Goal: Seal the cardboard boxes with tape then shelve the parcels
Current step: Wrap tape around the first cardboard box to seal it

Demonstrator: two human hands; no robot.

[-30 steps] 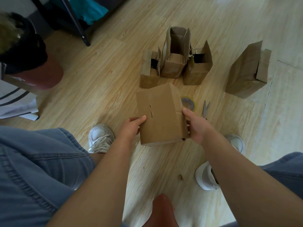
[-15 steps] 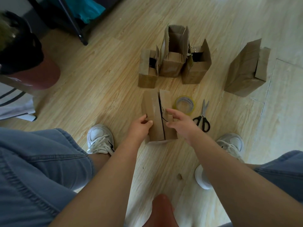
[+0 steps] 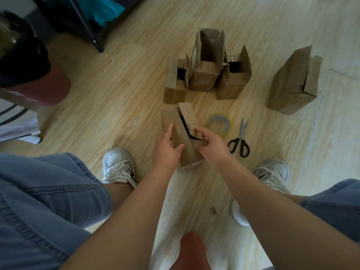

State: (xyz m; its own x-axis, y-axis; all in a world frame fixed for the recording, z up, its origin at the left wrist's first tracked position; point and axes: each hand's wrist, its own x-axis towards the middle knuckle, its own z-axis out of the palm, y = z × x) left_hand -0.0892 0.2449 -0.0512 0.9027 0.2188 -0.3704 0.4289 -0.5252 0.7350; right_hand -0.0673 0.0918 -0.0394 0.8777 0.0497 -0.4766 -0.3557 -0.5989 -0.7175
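Centre frame on floor [image 3: 126, 84]: box [image 3: 176, 131], flaps [image 3: 188, 115] not yet flush, dark gap btwn them. L hand [image 3: 165, 152] grips box's left side, thumb over top. R hand [image 3: 211, 144] has fingers curled onto the right one. Best approach: push both down & together till edges meet, pin w/ L, so R is free for tape [image 3: 219, 124] just right of box. Scissors [image 3: 240, 141] lie right of that.

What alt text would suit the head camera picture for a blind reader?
A person's left hand and right hand grip a small cardboard box on a wooden floor, its top flaps ajar. A tape roll and black-handled scissors lie to its right; four more boxes stand beyond.
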